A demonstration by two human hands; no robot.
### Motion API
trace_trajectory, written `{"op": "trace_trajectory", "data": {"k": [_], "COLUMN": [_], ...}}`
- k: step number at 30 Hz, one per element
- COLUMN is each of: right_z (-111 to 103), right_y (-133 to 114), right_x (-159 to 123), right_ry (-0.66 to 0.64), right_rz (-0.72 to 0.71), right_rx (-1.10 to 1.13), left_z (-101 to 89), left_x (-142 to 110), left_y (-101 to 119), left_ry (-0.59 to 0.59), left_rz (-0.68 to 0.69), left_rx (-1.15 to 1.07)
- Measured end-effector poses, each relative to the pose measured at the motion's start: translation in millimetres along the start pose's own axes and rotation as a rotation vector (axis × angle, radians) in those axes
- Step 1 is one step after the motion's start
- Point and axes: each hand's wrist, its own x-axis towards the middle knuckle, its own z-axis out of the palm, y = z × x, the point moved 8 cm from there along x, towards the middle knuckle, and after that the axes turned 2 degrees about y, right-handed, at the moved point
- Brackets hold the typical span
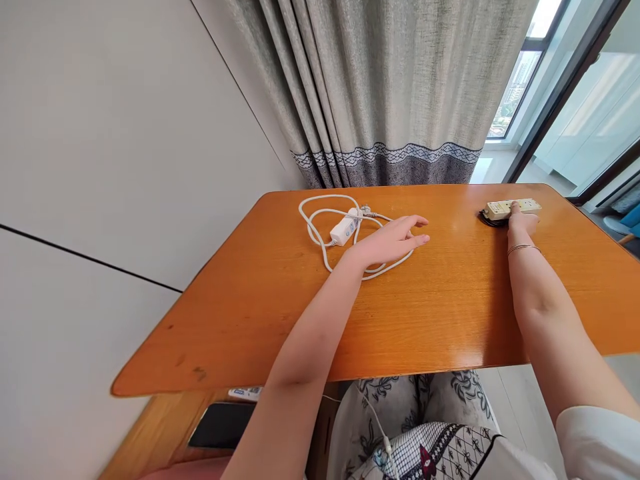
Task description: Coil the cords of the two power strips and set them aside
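My left hand (393, 240) lies stretched out and open over the orange wooden table (450, 307), its fingers resting on a loop of a coiled white cable (320, 230). The cable carries a small white adapter block (344, 229) just left of the hand. At the table's far right, my right hand (521, 221), a thin bracelet on its wrist, rests on the near end of a cream power strip (515, 207). A finger presses the strip's top; the other fingers are curled under and mostly hidden.
A grey curtain (385, 87) hangs behind the table, with a window (520, 80) and glass door to the right. A white wall runs along the left. Below the table's near edge lie a dark phone (223, 425) and patterned fabric on my lap.
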Motion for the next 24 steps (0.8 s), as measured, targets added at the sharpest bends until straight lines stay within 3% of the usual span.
{"op": "trace_trajectory", "data": {"k": [7,15,19,24], "right_z": [-12,-22,-30,-28], "right_y": [1,5,8,7], "right_x": [-3,-7,-9,-22], "right_ry": [0.093,0.145,0.185,0.12], "right_rz": [-0.033,-0.1,-0.088,-0.123], "right_rx": [-0.008,0.16,0.246,0.341], "left_z": [-0.4,-4.0,-21.4,-51.2], "left_x": [-3,-2,-5,-16], "left_y": [8,3,-19,-48], "left_ry": [-0.035,-0.037,0.011,0.099], "left_rz": [0.044,0.067,-0.049,-0.265], "left_rx": [0.015,0.057,0.171,0.423]}}
